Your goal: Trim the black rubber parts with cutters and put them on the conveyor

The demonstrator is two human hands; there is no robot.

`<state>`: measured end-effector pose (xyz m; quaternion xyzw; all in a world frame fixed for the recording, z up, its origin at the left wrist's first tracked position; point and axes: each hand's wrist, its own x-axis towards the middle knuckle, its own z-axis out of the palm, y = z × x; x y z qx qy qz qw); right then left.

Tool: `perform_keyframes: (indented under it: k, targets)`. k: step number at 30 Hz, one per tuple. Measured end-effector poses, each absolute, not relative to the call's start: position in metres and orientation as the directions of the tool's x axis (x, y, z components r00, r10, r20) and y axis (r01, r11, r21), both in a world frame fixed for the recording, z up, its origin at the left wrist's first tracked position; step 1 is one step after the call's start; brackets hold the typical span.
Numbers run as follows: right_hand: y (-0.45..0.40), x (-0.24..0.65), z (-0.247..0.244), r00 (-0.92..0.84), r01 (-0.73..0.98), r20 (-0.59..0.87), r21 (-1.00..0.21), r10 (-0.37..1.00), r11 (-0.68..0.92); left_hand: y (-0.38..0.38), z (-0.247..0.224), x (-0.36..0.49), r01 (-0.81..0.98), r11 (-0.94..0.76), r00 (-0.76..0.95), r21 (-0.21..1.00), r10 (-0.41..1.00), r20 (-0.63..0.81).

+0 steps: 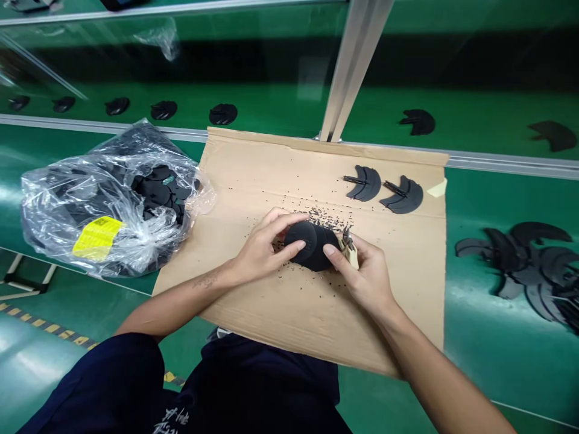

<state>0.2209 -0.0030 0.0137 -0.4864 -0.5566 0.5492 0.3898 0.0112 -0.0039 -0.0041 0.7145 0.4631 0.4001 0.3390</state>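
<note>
Over the middle of the cardboard, my left hand [271,244] is closed on a black rounded plastic part [312,244], thumb on its face and fingers behind its upper edge. The part looks like several overlapping curved plates. My right hand [364,265] grips a pair of nippers [348,244] with pale yellow handles, their metal jaws pointing up. Its thumb also presses on the right end of the plastic part. Small black plastic bits [323,214] lie scattered around and beneath both hands. The right fingers are partly hidden behind the handles.
Two fan-shaped black parts [364,184] lie at the back right of the cardboard sheet [253,313]. A clear plastic bag [131,199] of black parts sits left. More black parts [534,259] are piled right. A metal post [353,66] rises behind the cardboard.
</note>
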Motion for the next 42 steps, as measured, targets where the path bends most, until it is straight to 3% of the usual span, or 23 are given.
perform_keyframes:
  k: [7, 13, 19, 23, 26, 28, 34, 37, 42]
  targets:
    - [-0.004, 0.221, 0.015, -0.226, 0.135, -0.073, -0.990, 0.971, -0.043, -0.005, -0.009, 0.016, 0.126, -0.135, 0.318, 0.983, 0.944, 0.088]
    - [-0.003, 0.227, 0.014, -0.229, 0.271, 0.046, -0.956, 0.972, 0.109, -0.004, -0.001, 0.011, 0.186, -0.221, 0.370, 0.957, 0.918, 0.140]
    - [-0.001, 0.233, 0.013, -0.382, 0.396, 0.233, -0.833, 0.894, 0.386, -0.006, 0.011, 0.005, 0.431, -0.573, 0.612, 0.697, 0.753, 0.240]
    - [0.001, 0.234, 0.010, -0.497, 0.383, 0.328, -0.749, 0.804, 0.541, -0.009, 0.014, 0.002, 0.586, -0.660, 0.661, 0.470, 0.725, 0.193]
    - [0.002, 0.233, 0.007, -0.507, 0.351, 0.372, -0.735, 0.778, 0.581, -0.010, 0.013, 0.001, 0.620, -0.692, 0.678, 0.371, 0.710, 0.191]
    - [0.002, 0.232, 0.005, -0.504, 0.340, 0.405, -0.718, 0.763, 0.607, -0.010, 0.013, 0.001, 0.624, -0.683, 0.666, 0.380, 0.719, 0.198]
    - [0.002, 0.232, 0.003, -0.484, 0.303, 0.491, -0.683, 0.725, 0.665, -0.002, 0.015, -0.003, 0.434, -0.637, 0.549, 0.637, 0.748, 0.373]
    - [0.003, 0.234, 0.001, -0.526, 0.343, 0.473, -0.642, 0.707, 0.685, -0.001, 0.013, -0.005, 0.427, -0.669, 0.547, 0.609, 0.727, 0.415]
    - [0.003, 0.235, -0.001, -0.615, 0.414, 0.484, -0.474, 0.623, 0.777, -0.004, 0.010, -0.005, 0.455, -0.713, 0.574, 0.533, 0.692, 0.437]
